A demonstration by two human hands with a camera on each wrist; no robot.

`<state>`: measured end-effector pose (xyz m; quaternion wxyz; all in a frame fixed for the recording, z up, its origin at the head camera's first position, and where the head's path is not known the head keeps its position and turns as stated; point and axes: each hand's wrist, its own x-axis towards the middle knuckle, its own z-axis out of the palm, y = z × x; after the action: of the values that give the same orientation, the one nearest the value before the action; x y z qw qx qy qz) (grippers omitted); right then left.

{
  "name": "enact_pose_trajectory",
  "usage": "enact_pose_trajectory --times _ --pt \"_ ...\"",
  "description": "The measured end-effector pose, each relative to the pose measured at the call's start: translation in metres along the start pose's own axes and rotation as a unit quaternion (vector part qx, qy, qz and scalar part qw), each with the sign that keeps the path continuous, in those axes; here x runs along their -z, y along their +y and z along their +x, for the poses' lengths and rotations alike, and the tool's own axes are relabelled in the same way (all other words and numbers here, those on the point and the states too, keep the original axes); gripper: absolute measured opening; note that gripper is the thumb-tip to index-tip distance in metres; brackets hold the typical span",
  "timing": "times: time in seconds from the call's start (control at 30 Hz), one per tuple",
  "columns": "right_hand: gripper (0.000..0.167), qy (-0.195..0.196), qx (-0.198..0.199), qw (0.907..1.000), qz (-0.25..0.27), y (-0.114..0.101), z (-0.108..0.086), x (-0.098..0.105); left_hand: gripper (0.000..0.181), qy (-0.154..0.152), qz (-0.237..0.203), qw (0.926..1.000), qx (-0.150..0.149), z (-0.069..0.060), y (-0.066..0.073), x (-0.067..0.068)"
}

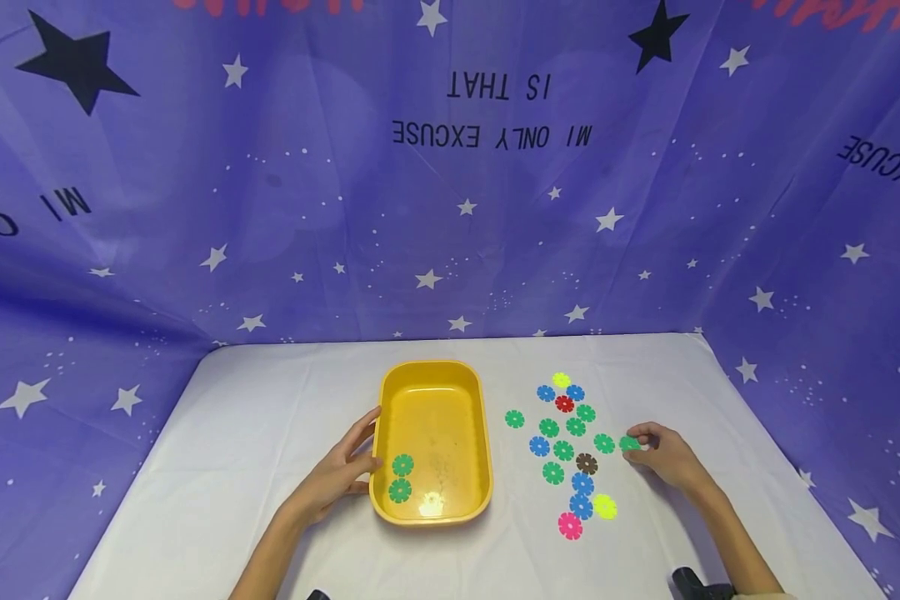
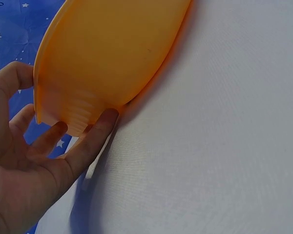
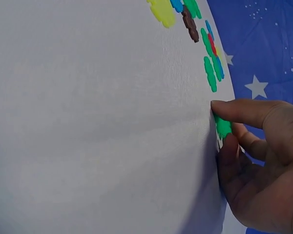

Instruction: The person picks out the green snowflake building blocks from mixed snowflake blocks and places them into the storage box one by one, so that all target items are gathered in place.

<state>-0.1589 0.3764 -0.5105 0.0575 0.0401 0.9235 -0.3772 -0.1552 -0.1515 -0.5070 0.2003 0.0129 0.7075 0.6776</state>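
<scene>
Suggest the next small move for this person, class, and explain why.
Probably, the right hand should lift the green, round, notched plastic disc and bring it towards the yellow, rounded-rectangular plastic tray. That hand already pinches the disc, two similar green discs lie inside the tray, and the left hand touches its side.

Head: we look forward and down, desk (image 1: 240,433) at six o'clock.
Left wrist: close, tray (image 2: 112,53) at eleven, shared with head.
Right wrist: close, discs (image 3: 209,74) at one, likewise.

Starry purple curtain (image 1: 375,242), white tablecloth (image 1: 270,408)
</scene>
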Motion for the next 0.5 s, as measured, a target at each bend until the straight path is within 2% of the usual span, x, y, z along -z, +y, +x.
enact_pose_trajectory --times 0.13,0.33,0.5 --pt "0.037 0.001 -0.002 0.9998 0.02 -0.002 -0.001 0.0 0.082 -0.007 -0.004 1.0 -0.002 0.0 0.001 0.0" --pt "0.026 0.016 -0.004 0.9968 0.078 -0.006 -0.006 0.002 0.082 -0.026 -0.007 0.9996 -0.005 0.0 0.001 0.001" --pt "0.027 0.03 0.027 0.9933 0.109 -0.026 -0.008 0.003 0.082 -0.018 -0.007 0.9998 -0.005 -0.001 0.001 0.001"
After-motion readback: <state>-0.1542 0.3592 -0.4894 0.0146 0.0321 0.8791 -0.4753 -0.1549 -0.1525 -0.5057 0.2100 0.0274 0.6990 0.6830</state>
